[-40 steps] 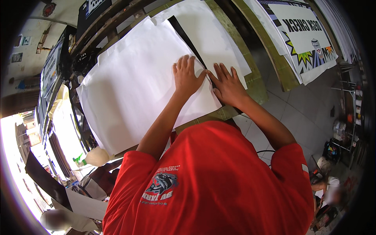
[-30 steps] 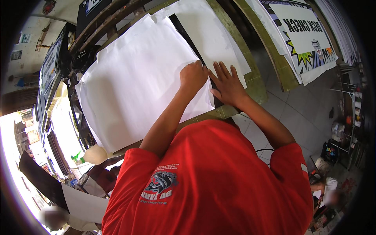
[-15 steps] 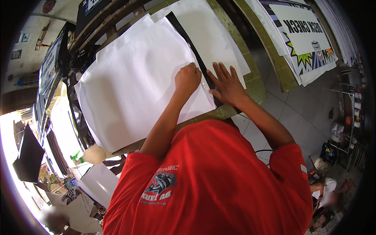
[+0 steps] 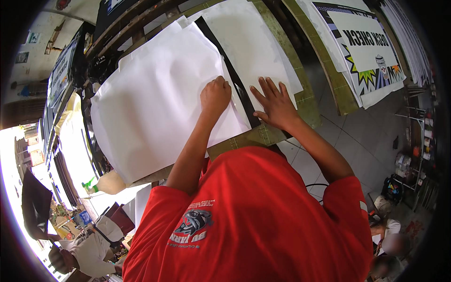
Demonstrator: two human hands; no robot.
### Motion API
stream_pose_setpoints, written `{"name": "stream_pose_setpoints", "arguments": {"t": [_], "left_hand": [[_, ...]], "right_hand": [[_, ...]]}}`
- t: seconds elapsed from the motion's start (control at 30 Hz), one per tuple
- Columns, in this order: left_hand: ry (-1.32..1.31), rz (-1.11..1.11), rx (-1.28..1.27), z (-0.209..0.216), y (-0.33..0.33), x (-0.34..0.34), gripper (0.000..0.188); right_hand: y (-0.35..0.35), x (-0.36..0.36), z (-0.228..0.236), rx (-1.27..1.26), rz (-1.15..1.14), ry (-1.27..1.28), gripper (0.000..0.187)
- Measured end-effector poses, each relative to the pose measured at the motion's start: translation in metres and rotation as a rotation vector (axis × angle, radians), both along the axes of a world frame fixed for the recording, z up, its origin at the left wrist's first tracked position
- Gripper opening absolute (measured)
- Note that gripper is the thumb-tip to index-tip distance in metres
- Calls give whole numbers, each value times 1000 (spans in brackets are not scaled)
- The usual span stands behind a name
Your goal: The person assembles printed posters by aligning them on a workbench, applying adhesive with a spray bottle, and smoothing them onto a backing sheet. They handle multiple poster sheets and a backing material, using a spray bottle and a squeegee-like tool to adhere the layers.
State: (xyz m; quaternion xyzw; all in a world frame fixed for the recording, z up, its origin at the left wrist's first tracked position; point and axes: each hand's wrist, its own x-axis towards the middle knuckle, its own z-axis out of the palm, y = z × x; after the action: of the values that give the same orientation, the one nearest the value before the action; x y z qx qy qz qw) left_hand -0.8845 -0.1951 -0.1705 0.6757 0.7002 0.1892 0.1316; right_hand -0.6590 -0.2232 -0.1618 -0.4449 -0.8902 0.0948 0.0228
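Note:
A large white sheet (image 4: pixel 155 89) spreads over the left part of the work table. My left hand (image 4: pixel 216 97) is closed in a fist near the sheet's right edge and appears to pinch it; the fingertips are hidden. Along that edge runs a glossy black strip (image 4: pixel 238 87), bare from top to bottom. To its right lies a second pale sheet (image 4: pixel 256 42). My right hand (image 4: pixel 277 105) rests palm down beside the strip, on the pale sheet's lower part, fingers spread and holding nothing.
The green table edge (image 4: pixel 307 87) shows at the right. Beyond a gap stands another table with printed boards (image 4: pixel 371 51). A spray bottle (image 4: pixel 109 183) with a green top stands by the table's near left corner. People (image 4: pixel 87 254) are at the lower left and lower right.
My left hand has moved left, drawing the white sheet's edge with it, and more of the black strip shows. My right hand has barely moved. The person at the lower left has shifted.

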Motion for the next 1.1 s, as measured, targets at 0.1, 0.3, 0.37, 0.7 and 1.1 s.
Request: {"name": "stream_pose_setpoints", "arguments": {"t": [0.1, 0.3, 0.37, 0.7, 1.1], "left_hand": [[-81, -22, 10, -3, 1, -4, 21], [-72, -29, 127, -17, -6, 0, 19], [-55, -33, 130, -16, -5, 3, 19], [-117, -35, 181, -17, -10, 4, 11], [-108, -38, 161, -11, -16, -3, 8]], "right_hand": [[0, -4, 14, -42, -13, -53, 72], [17, -33, 14, 70, -49, 182, 67], [23, -60, 6, 33, -52, 434, 67], [47, -72, -31, 76, -15, 202, 88], [47, -71, -27, 85, -12, 174, 91]]}}
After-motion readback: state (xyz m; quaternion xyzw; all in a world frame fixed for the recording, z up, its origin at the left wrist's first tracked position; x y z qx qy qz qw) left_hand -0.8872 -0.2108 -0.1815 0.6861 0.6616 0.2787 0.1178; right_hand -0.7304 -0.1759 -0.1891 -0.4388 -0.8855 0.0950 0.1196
